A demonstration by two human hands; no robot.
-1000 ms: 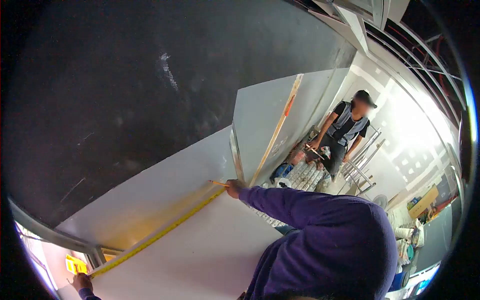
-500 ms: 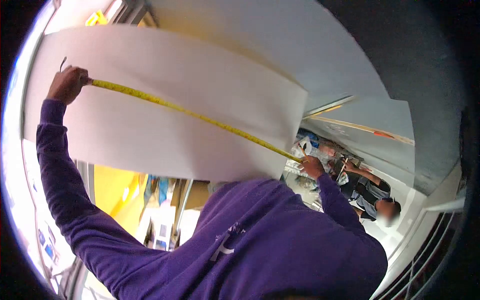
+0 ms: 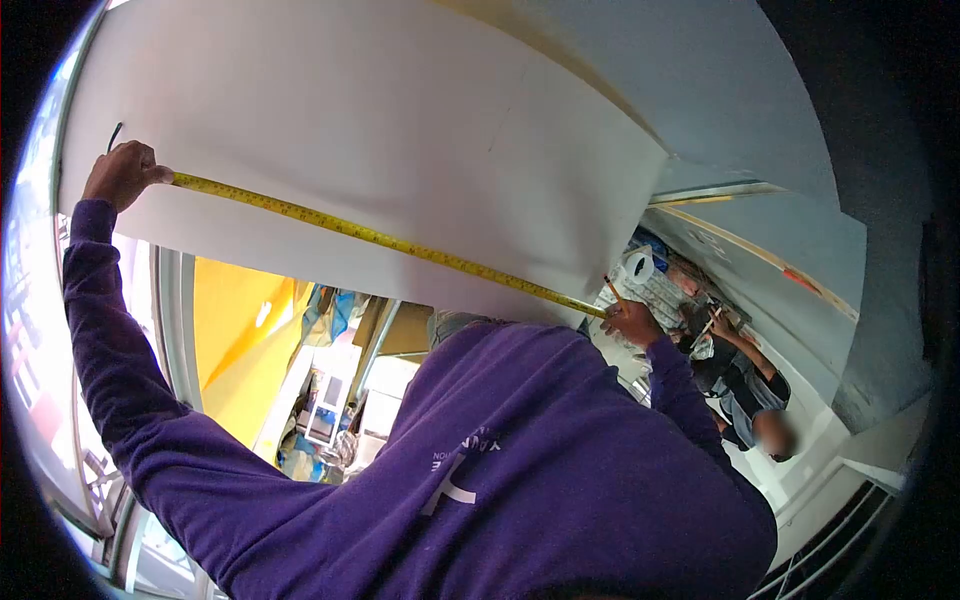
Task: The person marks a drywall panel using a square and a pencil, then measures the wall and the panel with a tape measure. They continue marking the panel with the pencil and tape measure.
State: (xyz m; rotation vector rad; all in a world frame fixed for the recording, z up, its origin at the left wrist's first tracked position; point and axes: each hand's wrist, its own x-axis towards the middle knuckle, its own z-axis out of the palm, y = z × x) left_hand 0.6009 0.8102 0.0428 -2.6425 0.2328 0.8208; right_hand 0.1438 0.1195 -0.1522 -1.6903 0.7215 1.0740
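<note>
A long yellow tape measure blade (image 3: 390, 241) stretches across a large white board (image 3: 330, 120). My left hand (image 3: 124, 176) is closed at the tape's left end, near the board's left side. The tape's case is hidden in that hand, and a dark strap (image 3: 115, 136) sticks up behind it. At the board's right edge, my right hand (image 3: 633, 323) is closed on the other end of the tape. A pencil (image 3: 613, 289) also stands up from the fingers of my right hand.
Another person (image 3: 745, 390) is at the right, beyond my right arm. A white roll (image 3: 638, 265) lies near that person among clutter. Below the board are a yellow panel (image 3: 235, 340) and mixed items. A grey wall (image 3: 720, 90) rises beyond the board.
My left hand and the left part of the tape sit closer to the board's near edge. The camera view has shifted, and more of the clutter below the board shows.
</note>
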